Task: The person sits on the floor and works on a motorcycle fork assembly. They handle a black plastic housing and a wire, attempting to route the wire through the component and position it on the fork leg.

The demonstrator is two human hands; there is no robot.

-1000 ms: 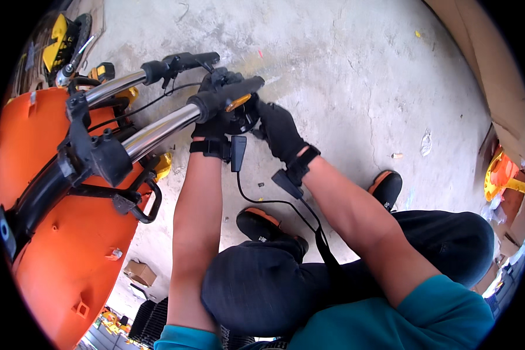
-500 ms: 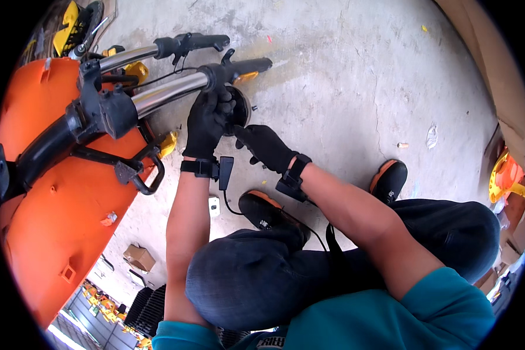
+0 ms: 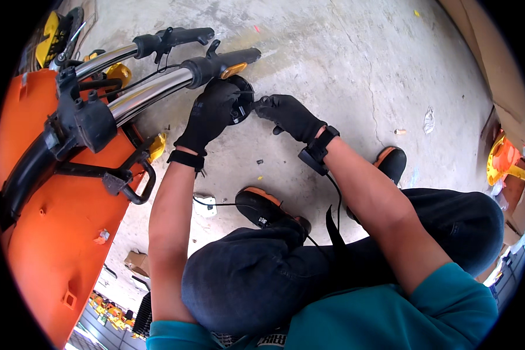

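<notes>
My left hand [image 3: 209,112], in a black glove, is closed on the edge of a round, hollow black housing [image 3: 241,115]. Light-coloured parts show inside it, though the glove hides much of its near side. Beside its right rim, my gloved right hand [image 3: 290,116] has thumb and fingers pinched together; whatever lies between the fingertips is too small to make out. Just above my left hand runs a front fork with two shiny tubes [image 3: 151,96] and black lower ends. An amber reflector [image 3: 234,70] sits on the nearer fork leg.
A large orange body panel [image 3: 58,233] fills the left side, with a black bent bar [image 3: 149,186] in front of it. On the concrete floor lie a small dark piece [image 3: 259,161], a white object [image 3: 205,205] and a crumpled wrapper [image 3: 429,120]. Cardboard [image 3: 478,52] stands at right.
My right hand has moved up and right, its fingers now drawn together beside the rim. My left hand has turned over the housing, whose inside shows more. The view has shifted slightly.
</notes>
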